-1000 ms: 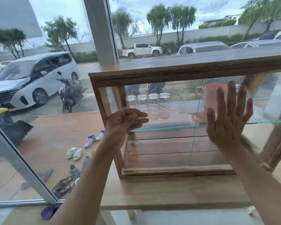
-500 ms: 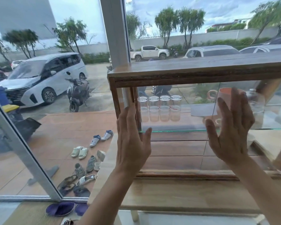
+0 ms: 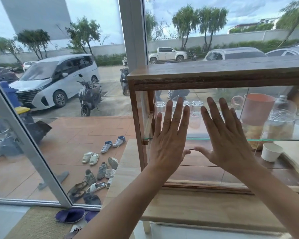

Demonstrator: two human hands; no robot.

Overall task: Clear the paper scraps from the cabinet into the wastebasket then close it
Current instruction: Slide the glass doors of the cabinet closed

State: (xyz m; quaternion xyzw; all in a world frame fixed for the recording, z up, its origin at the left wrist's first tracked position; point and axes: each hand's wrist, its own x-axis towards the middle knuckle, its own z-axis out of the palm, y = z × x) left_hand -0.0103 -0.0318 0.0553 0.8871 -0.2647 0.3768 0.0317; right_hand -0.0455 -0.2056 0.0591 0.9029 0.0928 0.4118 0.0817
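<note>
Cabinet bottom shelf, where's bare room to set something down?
The wooden floor of the cabinet looks bare from its left post to the white paper cup at the right, behind the left hand and right hand flat at the glass. The glass shelf above is crowded: small glasses, pink pitcher, jar.
</note>
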